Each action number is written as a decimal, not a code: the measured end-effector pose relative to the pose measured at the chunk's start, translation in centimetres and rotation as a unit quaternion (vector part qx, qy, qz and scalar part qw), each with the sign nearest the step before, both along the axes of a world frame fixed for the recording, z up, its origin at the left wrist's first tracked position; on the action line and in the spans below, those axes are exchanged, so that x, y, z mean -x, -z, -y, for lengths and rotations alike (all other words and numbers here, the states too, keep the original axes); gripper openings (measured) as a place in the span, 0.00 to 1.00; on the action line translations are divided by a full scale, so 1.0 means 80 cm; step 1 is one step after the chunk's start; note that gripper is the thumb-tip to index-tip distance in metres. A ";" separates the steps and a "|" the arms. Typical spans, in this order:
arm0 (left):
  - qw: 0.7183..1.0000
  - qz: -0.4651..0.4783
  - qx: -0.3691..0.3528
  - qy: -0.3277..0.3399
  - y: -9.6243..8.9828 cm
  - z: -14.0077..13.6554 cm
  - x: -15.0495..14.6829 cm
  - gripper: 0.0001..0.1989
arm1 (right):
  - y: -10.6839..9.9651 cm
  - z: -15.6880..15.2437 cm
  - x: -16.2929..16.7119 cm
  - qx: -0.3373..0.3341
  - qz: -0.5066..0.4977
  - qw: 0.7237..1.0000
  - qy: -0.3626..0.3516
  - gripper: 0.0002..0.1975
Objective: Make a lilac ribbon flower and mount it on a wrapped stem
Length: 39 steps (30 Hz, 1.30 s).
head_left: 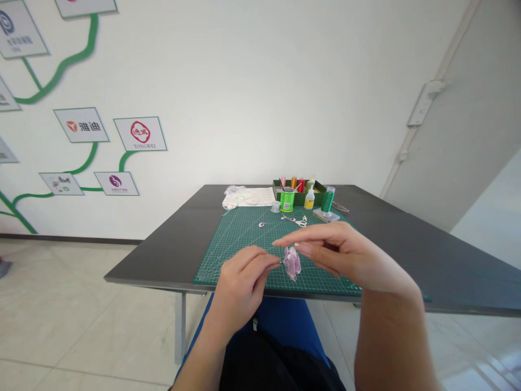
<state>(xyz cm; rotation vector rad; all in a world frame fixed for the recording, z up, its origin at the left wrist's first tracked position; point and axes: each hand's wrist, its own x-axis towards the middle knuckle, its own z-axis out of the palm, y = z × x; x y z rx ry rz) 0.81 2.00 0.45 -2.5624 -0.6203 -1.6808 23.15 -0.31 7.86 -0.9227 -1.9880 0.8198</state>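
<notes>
A small pale purple flower [292,264] with ruffled petals hangs above the front part of the green cutting mat [232,252]. My left hand [243,279] pinches its thin stem between thumb and fingertips, on the flower's left side. From the right, my right hand [345,251] reaches over the flower with fingers stretched out, the thumb tip close to the upper petals. Whether that thumb touches a petal I cannot tell. Farther back on the mat lie a loose purple-white petal [261,224] and white-handled scissors [300,222].
Behind the mat stand a green can [287,201], a glue bottle [309,199], a green thread spool [328,200] and a dark green box [319,190] of spools. White sheets with pale pieces [254,196] lie at back left. The black table [163,250] meets a white wall.
</notes>
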 end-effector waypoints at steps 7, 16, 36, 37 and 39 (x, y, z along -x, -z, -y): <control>1.000 0.004 -0.012 -0.006 -0.002 0.000 0.000 0.08 | 0.005 -0.013 -0.003 0.030 -0.034 0.999 -0.018 0.20; 1.000 0.004 -0.001 -0.005 -0.004 -0.002 0.002 0.08 | 0.007 -0.004 -0.004 0.062 -0.078 0.994 -0.042 0.25; 0.999 -0.017 -0.026 -0.009 -0.006 -0.001 0.005 0.10 | 0.008 -0.007 -0.011 0.046 -0.109 0.990 -0.083 0.19; 0.999 -0.016 -0.033 -0.009 -0.007 -0.001 0.005 0.10 | 0.008 -0.008 -0.011 0.056 -0.107 0.990 -0.071 0.19; 0.999 -0.015 -0.044 -0.009 -0.008 0.000 0.005 0.11 | 0.009 -0.011 -0.011 0.063 -0.104 0.991 -0.064 0.19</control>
